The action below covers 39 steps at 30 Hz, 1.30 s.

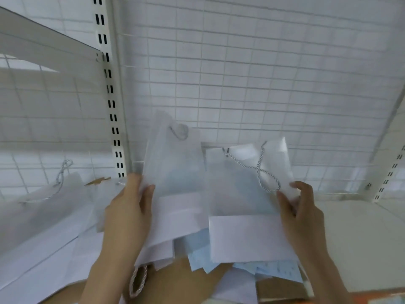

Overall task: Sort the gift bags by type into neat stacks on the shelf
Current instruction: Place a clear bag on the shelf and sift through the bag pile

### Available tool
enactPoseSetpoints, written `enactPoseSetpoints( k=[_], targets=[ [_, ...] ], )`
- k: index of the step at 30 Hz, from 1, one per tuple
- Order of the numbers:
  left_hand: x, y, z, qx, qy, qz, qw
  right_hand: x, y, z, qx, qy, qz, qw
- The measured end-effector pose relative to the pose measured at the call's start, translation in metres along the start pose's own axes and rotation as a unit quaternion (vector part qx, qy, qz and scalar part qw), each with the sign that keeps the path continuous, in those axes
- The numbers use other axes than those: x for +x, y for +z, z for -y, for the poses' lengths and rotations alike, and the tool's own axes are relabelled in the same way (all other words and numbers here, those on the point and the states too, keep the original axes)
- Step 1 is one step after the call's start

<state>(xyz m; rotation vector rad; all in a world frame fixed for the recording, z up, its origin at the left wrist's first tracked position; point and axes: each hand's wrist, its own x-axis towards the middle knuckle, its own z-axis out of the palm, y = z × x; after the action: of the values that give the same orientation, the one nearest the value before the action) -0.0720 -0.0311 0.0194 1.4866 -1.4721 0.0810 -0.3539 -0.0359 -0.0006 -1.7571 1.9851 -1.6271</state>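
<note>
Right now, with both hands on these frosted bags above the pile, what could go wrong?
1. The left hand and right hand each hold a translucent white gift bag by one side edge only; the left translucent bag or the right one might slip or crease.
2. The twisted silver cord handle hangs loose and could snag.
3. The pale blue bags underneath lie jumbled, so types may get mixed.

The left hand (129, 207) grips one white bag (175, 172); the right hand (300, 207) pinches another bag (241, 194) by its edge. Pale blue bags (201, 255) lie beneath, more white bags (43, 211) left, on the shelf (361, 233).
</note>
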Motion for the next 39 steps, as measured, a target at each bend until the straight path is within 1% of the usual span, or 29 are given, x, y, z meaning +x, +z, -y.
enactPoseSetpoints(
  k=[5, 8, 12, 15, 17, 20, 25, 29, 33, 35, 39],
  targets=[
    [-0.02, 0.013, -0.046, -0.069, -0.021, -0.07, 0.995, 0.018, -0.04, -0.036, 0.023, -0.024, -0.011, 0.999],
    [-0.033, 0.025, -0.078, -0.085, -0.024, -0.12, 0.989, 0.034, -0.075, -0.07, 0.034, -0.031, -0.01, 0.999],
    [-0.048, 0.044, -0.133, -0.067, -0.027, -0.156, 0.985, 0.059, -0.126, -0.114, 0.054, -0.04, 0.002, 0.998],
    [-0.06, 0.057, -0.178, -0.03, 0.013, -0.167, 0.985, 0.074, -0.154, -0.142, 0.068, -0.034, 0.014, 0.997],
    [-0.068, 0.065, -0.203, -0.007, 0.038, -0.159, 0.987, 0.08, -0.166, -0.158, 0.08, -0.023, 0.021, 0.996],
    [-0.073, 0.08, -0.228, -0.029, 0.053, -0.136, 0.989, 0.085, -0.174, -0.176, 0.092, -0.016, 0.021, 0.995],
    [-0.073, 0.127, -0.25, -0.043, 0.055, -0.059, 0.996, 0.095, -0.179, -0.196, 0.102, -0.003, 0.005, 0.995],
    [-0.083, 0.169, -0.25, -0.072, 0.022, -0.009, 0.997, 0.102, -0.188, -0.216, 0.077, 0.009, -0.018, 0.997],
    [-0.106, 0.207, -0.259, -0.1, -0.038, 0.007, 0.994, 0.105, -0.205, -0.248, 0.074, 0.033, -0.024, 0.996],
    [-0.116, 0.225, -0.268, -0.117, -0.067, 0.023, 0.991, 0.107, -0.215, -0.264, 0.078, 0.06, -0.03, 0.995],
    [-0.128, 0.261, -0.3, -0.11, -0.067, 0.044, 0.991, 0.117, -0.238, -0.304, 0.093, 0.108, -0.038, 0.989]
  ],
)
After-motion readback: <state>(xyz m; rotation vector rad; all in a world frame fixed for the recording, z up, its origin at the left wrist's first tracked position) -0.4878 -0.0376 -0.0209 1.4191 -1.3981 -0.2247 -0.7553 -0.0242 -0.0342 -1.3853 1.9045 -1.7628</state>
